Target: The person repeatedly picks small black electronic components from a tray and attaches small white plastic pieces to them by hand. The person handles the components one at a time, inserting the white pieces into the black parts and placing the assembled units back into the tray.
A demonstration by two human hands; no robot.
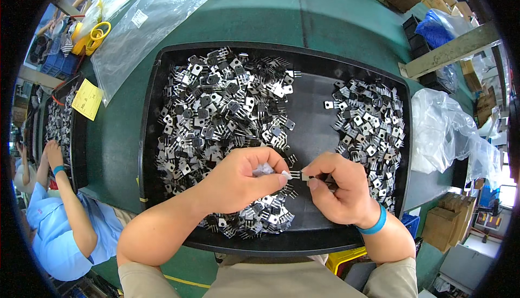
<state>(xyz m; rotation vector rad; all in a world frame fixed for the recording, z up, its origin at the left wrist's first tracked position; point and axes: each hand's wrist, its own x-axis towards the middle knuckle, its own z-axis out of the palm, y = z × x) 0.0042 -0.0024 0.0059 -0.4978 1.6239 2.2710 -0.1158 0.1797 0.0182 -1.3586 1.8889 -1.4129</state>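
Note:
My left hand (244, 181) pinches a small white piece (286, 175) between thumb and forefinger, with more whitish bits (262, 169) tucked inside its curled fingers. Facing it, my right hand (340, 187) is closed on a three-legged transistor (305, 177), whose legs point left and meet the white piece or nearly so; fingers partly hide its body. Both hands are above a large black tray (311, 103). A big heap of loose transistors (227, 108) fills the tray's left part, and a smaller heap (371, 119) lies along its right side.
The tray stands on a green table (260, 16). Clear plastic bags lie at the back left (157, 21) and right (439, 130). Further left are yellow tape rolls (97, 35), a yellow note (87, 99) and another parts tray (78, 151), where a blue-sleeved co-worker (70, 222) sits.

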